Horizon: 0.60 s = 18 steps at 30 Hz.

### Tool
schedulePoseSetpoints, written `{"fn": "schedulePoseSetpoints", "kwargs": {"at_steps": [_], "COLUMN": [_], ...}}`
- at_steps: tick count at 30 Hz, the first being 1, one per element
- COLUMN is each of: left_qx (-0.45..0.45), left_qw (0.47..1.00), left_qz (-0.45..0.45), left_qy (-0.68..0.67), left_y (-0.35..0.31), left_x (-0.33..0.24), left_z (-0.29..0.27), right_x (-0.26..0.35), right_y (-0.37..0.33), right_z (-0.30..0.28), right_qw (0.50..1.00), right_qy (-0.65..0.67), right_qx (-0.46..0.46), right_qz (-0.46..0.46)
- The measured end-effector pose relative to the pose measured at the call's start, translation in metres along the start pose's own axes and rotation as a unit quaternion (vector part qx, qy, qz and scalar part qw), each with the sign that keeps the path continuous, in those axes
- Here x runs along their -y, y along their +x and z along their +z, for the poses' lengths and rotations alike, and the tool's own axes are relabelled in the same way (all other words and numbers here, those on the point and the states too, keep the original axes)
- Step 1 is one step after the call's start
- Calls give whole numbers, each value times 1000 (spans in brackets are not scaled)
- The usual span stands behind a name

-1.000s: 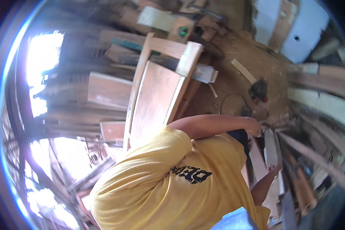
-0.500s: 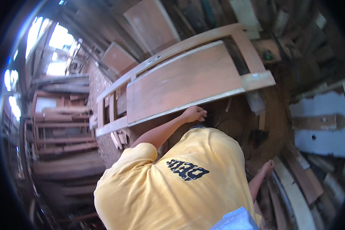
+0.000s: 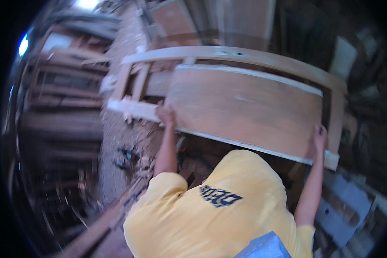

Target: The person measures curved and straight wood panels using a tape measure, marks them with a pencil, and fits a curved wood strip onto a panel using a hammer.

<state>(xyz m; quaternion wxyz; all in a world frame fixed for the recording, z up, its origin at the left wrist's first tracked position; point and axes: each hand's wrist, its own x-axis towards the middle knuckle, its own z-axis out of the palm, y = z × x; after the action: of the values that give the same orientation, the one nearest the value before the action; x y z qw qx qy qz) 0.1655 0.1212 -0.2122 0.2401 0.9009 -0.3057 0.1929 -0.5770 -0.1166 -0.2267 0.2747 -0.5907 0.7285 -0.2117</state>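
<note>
Panel (image 3: 245, 107) lay over frame (image 3: 271, 58), gaps past its ends; left hand (image 3: 165, 115) and right hand (image 3: 319, 136) gripped those ends (unlike earlier).

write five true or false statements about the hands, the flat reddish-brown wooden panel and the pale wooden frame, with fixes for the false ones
1. The left hand is at the left end of the flat reddish-brown wooden panel. True.
2. The right hand is also at the panel's left end. False: it is at the right end.
3. The panel hides every opening of the long pale wooden frame. False: openings show to its left.
4. Small dark holes mark the frame's far rail. True.
5. The person is dressed in green. False: they wear a short-sleeved yellow shirt.
</note>
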Motion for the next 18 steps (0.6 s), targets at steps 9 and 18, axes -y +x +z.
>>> {"fn": "schedulePoseSetpoints", "kwargs": {"at_steps": [9,18], "left_qx": [387,351], "left_qw": [880,862], "left_qz": [-242,-148], "left_qy": [-135,-334], "left_y": [94,90], "left_x": [90,-98], "left_z": [58,7], "right_x": [97,48], "right_y": [3,-102], "right_z": [14,-137], "right_qw": [966,944], "right_qy": [0,65], "right_qx": [41,-188], "right_qz": [257,264]}}
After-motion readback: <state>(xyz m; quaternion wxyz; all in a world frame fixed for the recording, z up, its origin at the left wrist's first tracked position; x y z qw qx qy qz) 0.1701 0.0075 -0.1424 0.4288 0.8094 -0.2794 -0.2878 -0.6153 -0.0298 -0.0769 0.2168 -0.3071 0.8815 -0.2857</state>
